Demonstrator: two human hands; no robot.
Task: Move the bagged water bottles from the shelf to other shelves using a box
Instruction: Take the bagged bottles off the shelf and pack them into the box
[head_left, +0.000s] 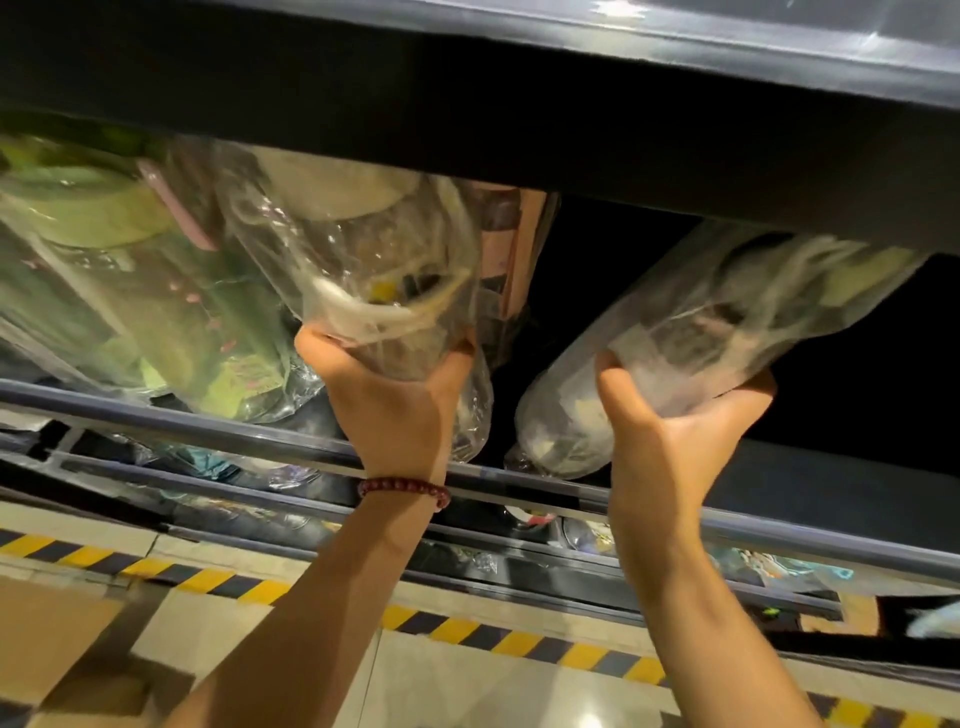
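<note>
Both forearms reach up: left hand (387, 395) and right hand (670, 421) each curl fingers round a blurry, seemingly clear bagged bottle (363, 270) (691, 332) at the shelf (519, 156).

Warm, uneven light is falling on the forearms and the floor (395, 670), while the recess behind the shelf edge (467, 104) is sinking into near-black shadow. Glare is streaking the top right corner and glinting off the plastic bags (363, 270). Motion blur is softening those bags, and wide-angle distortion is bending the rails toward the edges.
</note>
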